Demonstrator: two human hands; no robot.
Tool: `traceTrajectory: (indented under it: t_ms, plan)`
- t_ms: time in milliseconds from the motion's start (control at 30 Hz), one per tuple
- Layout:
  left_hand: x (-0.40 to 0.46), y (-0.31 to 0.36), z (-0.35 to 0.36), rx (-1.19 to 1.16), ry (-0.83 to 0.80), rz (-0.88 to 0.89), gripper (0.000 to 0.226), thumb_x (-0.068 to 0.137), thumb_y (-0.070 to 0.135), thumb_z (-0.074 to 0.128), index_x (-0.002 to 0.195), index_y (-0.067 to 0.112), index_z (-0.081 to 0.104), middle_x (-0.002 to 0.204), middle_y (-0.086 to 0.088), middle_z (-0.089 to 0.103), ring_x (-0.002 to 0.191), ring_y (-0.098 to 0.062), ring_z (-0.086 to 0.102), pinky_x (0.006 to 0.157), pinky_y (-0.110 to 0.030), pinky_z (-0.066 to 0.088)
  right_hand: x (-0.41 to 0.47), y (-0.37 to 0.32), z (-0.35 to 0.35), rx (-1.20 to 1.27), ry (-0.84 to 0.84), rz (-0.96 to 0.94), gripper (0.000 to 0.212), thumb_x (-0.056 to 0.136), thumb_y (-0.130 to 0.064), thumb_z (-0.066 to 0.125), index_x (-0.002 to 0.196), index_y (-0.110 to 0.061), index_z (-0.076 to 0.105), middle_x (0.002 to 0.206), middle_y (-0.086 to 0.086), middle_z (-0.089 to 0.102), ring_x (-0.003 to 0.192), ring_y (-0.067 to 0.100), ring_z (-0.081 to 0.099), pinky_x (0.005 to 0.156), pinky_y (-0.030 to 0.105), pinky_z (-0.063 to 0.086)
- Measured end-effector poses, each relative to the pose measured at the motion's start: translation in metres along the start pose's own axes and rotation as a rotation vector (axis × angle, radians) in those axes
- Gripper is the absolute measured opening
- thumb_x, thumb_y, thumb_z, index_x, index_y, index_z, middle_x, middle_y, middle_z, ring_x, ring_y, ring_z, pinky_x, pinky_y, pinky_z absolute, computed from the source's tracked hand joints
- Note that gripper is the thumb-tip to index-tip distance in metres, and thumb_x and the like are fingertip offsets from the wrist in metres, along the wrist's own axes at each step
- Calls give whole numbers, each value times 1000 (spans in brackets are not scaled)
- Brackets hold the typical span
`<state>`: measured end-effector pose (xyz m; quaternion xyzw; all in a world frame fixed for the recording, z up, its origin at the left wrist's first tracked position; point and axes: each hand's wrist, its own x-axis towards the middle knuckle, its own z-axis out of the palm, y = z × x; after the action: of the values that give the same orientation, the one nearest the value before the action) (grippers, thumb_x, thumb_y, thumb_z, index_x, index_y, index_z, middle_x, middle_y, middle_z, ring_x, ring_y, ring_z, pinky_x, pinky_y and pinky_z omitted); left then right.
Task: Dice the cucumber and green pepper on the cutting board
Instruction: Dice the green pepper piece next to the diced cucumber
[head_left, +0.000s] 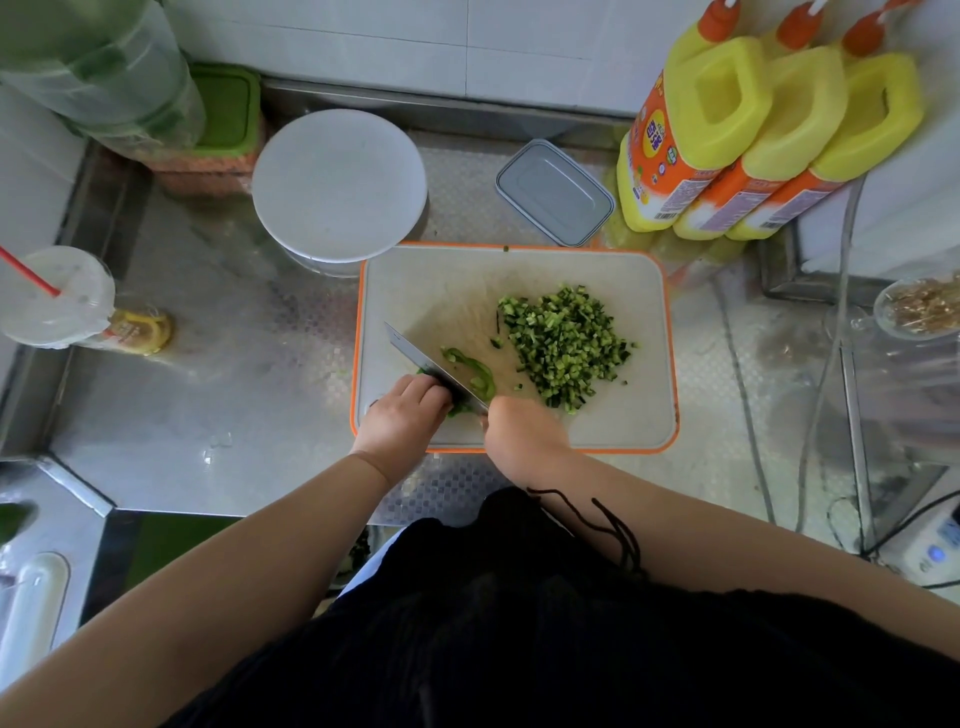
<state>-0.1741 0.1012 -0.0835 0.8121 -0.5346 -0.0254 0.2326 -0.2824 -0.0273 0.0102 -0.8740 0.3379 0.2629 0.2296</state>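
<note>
1. Head view, from the left: my left hand (408, 410) sits curled on the near-left part of the white, orange-rimmed plastic cutting board (644, 415), knuckles forward, fingers pressing down the uncut piece of green pepper (457, 408) that peeks out beneath them.
2. Just right of those knuckles stands the broad steel cleaver blade (434, 366), running diagonally from far-left to near-right. I judge the flat should ride against my knuckles, fingertips tucked back, so each cut falls clear of them.
3. Right of the blade lie curved green pepper strips (475, 371) already sliced off; they need turning and cross-cutting into dice.
4. My right hand (519, 431) wraps tight round the cleaver's handle, which is hidden under it. That grip should stay firm, the strokes short and evenly spaced.
5. Farther right, the heap of small diced cucumber (563, 345) rests mid-board, apart from the pepper; I'd keep the blade clear of it so the pieces don't scatter onto the steel worktop (234, 395).
</note>
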Motion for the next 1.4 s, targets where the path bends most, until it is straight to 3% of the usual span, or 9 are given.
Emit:
traceTrajectory:
  t_ms: [167, 367, 467, 533, 600, 733, 933, 1200, 1400]
  plan:
    - [-1, -4, 2, 23, 7, 26, 11, 86, 7, 65, 95, 10, 70, 96, -5, 65, 89, -20, 52, 50, -37, 54, -1, -1, 4, -17, 30, 23, 14, 95, -9, 49, 101, -10, 61, 99, 8, 64, 86, 26, 59, 67, 31, 41]
    - [0, 0, -5, 38, -29, 35, 25, 71, -2, 80, 91, 9, 72, 93, -6, 67, 83, -23, 58, 53, -35, 55, 7, -5, 6, 37, 22, 29, 17, 96, -8, 48, 104, -10, 62, 100, 9, 65, 89, 27, 61, 67, 31, 43]
    - [2, 6, -9, 28, -28, 11, 16, 75, 0, 78, 86, 9, 70, 86, -4, 66, 74, -25, 61, 52, -32, 52, 8, 1, 4, 79, -3, 12, 13, 97, -14, 48, 98, -10, 59, 98, 10, 64, 80, 26, 55, 65, 31, 39]
    - [2, 8, -8, 17, -2, -29, 5, 82, 5, 72, 84, 10, 70, 85, -3, 66, 74, -24, 61, 53, -31, 52, 11, 6, -1, 128, -47, 25, 15, 97, -18, 49, 101, -6, 58, 102, 13, 63, 91, 30, 59, 68, 31, 39]
    - [1, 9, -8, 6, 30, -61, 14, 88, 17, 59, 82, 11, 71, 84, -2, 67, 74, -24, 62, 53, -32, 52, 13, 11, -7, 163, -72, 25, 26, 97, -24, 50, 106, -1, 57, 102, 17, 62, 100, 35, 60, 71, 32, 40]
    - [1, 9, -9, -8, 35, -66, 25, 89, 24, 51, 80, 12, 71, 84, -1, 67, 75, -24, 62, 52, -32, 53, 6, 17, -4, 101, -54, 33, 30, 100, -30, 44, 106, -4, 57, 95, 14, 61, 97, 34, 60, 70, 33, 41]
    - [-2, 7, -5, -7, 14, -63, 26, 89, 23, 49, 85, 10, 71, 89, -4, 66, 80, -28, 60, 56, -38, 54, 13, 8, 1, 137, -16, 15, 22, 98, -29, 47, 93, -10, 56, 94, 12, 62, 86, 31, 57, 65, 32, 40]
    - [0, 2, -4, -32, 4, -54, 28, 90, 26, 48, 87, 12, 72, 86, -4, 66, 78, -27, 58, 55, -38, 53, -6, 8, 1, 36, 69, -70, 20, 98, -23, 46, 99, -8, 59, 95, 12, 63, 90, 32, 61, 66, 31, 39]
    - [-4, 0, 3, -79, 17, -96, 27, 92, 26, 49, 89, 13, 72, 90, -2, 66, 83, -24, 55, 56, -40, 53, -3, -4, -1, -52, 20, 6, 17, 95, -9, 49, 106, -8, 62, 102, 10, 63, 96, 30, 61, 70, 32, 42]
